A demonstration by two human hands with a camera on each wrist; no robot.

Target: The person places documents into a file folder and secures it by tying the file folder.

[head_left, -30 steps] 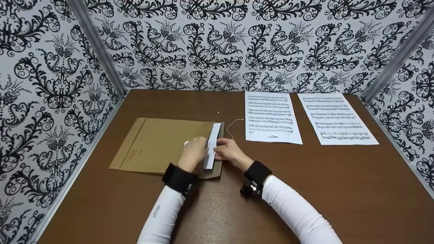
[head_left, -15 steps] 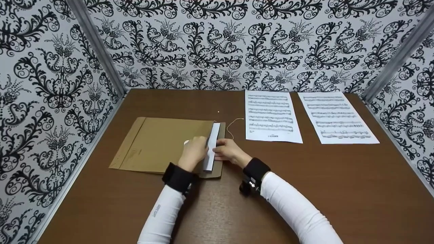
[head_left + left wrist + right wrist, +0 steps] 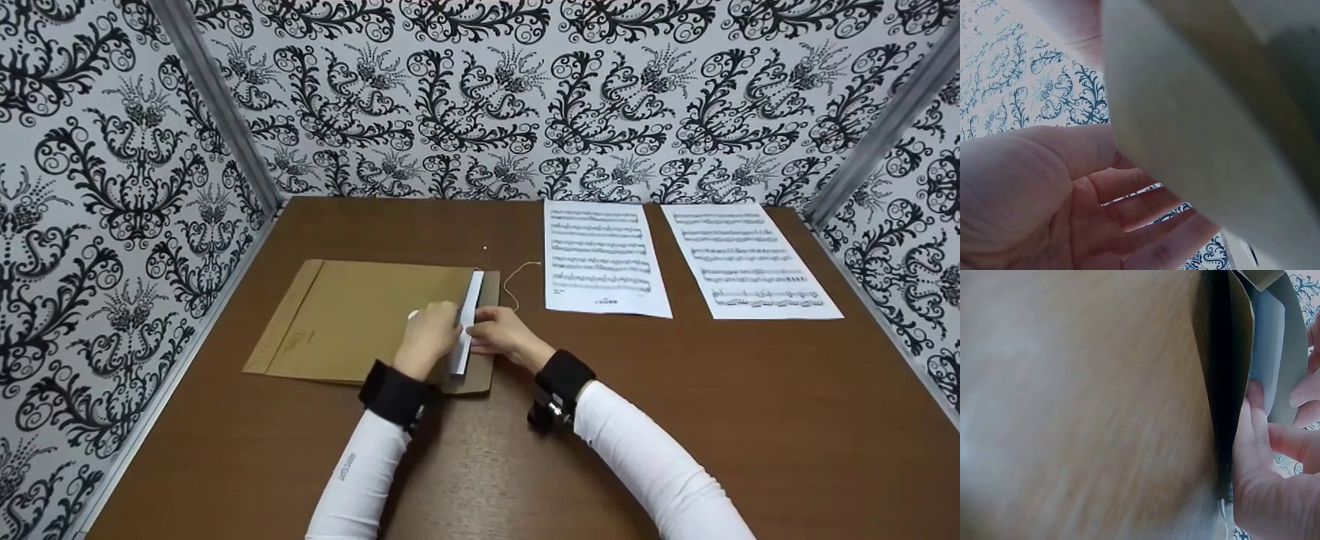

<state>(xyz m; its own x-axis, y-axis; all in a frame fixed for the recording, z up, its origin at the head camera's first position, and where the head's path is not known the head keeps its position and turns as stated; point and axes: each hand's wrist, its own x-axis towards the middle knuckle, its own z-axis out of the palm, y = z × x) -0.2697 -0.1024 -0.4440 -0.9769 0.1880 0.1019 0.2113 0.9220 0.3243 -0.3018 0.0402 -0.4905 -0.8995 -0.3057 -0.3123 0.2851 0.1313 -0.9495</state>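
Observation:
A brown kraft envelope [image 3: 367,322] lies flat on the table, its opening towards the right. White paper [image 3: 471,300] sits partly inside, with a narrow strip showing at the mouth. My left hand [image 3: 431,337] grips the envelope's upper panel at the opening; in the left wrist view the pale panel fills much of the picture beside my fingers [image 3: 1145,208]. At the paper's outer edge, my right hand [image 3: 506,334] pinches the strip. The right wrist view shows its fingers [image 3: 1255,422] against the paper, within the envelope's mouth.
Two sheets of printed music, a left sheet [image 3: 606,259] and a right sheet [image 3: 750,262], lie at the back right of the brown table [image 3: 645,420]. A thin string [image 3: 514,281] trails from the envelope. Patterned walls [image 3: 480,97] enclose the back and sides.
My right hand has shifted slightly left with the paper, which has slid further into the envelope, so less of it shows. My left hand stays in place.

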